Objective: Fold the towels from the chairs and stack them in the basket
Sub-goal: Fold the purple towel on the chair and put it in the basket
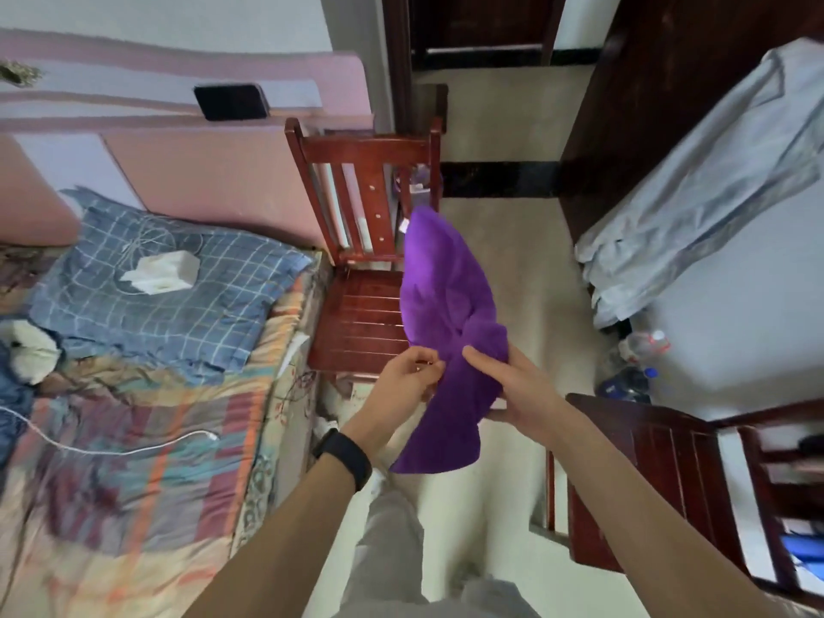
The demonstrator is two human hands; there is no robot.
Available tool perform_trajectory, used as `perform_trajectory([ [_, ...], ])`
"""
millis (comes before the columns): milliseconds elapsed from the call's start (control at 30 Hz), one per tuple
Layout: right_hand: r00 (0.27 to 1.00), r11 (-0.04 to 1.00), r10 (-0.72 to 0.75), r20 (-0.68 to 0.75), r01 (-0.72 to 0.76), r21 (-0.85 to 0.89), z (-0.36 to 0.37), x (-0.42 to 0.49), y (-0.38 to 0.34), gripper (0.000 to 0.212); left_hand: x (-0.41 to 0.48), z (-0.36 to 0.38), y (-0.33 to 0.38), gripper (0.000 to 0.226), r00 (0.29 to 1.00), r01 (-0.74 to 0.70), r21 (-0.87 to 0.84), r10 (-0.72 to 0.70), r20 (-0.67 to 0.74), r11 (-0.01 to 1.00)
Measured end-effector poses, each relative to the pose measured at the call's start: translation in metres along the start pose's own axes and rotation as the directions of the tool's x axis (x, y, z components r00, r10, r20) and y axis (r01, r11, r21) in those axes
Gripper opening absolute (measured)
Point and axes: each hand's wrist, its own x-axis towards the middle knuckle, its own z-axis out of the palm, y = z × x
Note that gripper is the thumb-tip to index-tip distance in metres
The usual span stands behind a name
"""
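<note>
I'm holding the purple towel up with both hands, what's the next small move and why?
Probably slide the two grips apart along the towel's edge until it hangs flat. The left-hand grip and right-hand grip hold the purple towel close together, and the cloth around them looks bunched and twisted, so a clean fold likely cannot start yet.

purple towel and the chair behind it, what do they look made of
Purple towel: seemingly soft plush cloth, perhaps microfibre or terry; matte, fuzzy surface, limp folds. Chair: likely solid wood, glossy reddish-brown varnish; slatted seat and back catch highlights.
</note>
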Motion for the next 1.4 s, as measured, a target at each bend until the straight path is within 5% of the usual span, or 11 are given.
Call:
perform_trajectory([
  [100,0.992,0.977,0.117,0.041,-0.108,-0.187,-0.003,-0.030,0.027,0.029,-0.013,0.011,-0.017,0.016,0.990,0.091,0.016,-0.088,-0.114,0.996],
  [200,0.982,0.970,0.102,-0.160,-0.134,-0.203,-0.010,-0.033,0.049,0.023,-0.022,0.002,-0.036,0.008,0.952,0.221,-0.097,-0.236,-0.196,0.971],
  [300,0.948,0.976,0.074,-0.310,-0.133,-0.174,-0.024,-0.034,0.068,0.025,-0.032,-0.026,-0.055,0.008,0.922,0.287,-0.148,-0.315,-0.227,0.946],
  [533,0.917,0.988,0.156,-0.367,-0.152,0.040,-0.014,-0.048,0.103,0.024,-0.062,-0.088,-0.076,0.029,0.905,0.338,-0.135,-0.361,-0.224,0.931],
  [767,0.972,0.937,0.192,-0.132,-0.142,0.320,0.012,-0.069,0.118,0.070,-0.080,-0.121,-0.075,0.018,0.897,0.251,-0.366,-0.358,-0.259,0.896],
  [933,0.990,0.849,0.141,0.019,-0.131,0.512,0.018,-0.081,0.123,0.083,-0.085,-0.131,-0.060,0.016,0.916,0.099,-0.552,-0.292,-0.274,0.828],
  [1033,0.967,0.752,0.214,0.138,-0.253,0.609,0.023,-0.082,0.121,0.072,-0.087,-0.135,-0.049,0.020,0.951,0.048,-0.652,-0.233,-0.201,0.757],
  [1133,0.917,0.758,0.357,0.179,-0.396,0.519,0.033,-0.079,0.121,0.090,-0.091,-0.135,-0.036,0.011,0.958,0.094,-0.644,-0.246,-0.150,0.759],
  [1300,0.920,0.849,0.392,0.020,-0.370,0.378,0.059,-0.068,0.116,0.036,-0.088,-0.147,-0.041,0.066,0.951,0.269,-0.371,-0.307,-0.045,0.889],
  [1400,0.952,0.840,0.302,-0.053,-0.240,0.487,0.058,-0.060,0.119,0.029,-0.089,-0.151,-0.052,0.023,0.942,0.260,-0.081,-0.271,-0.196,0.962],
])
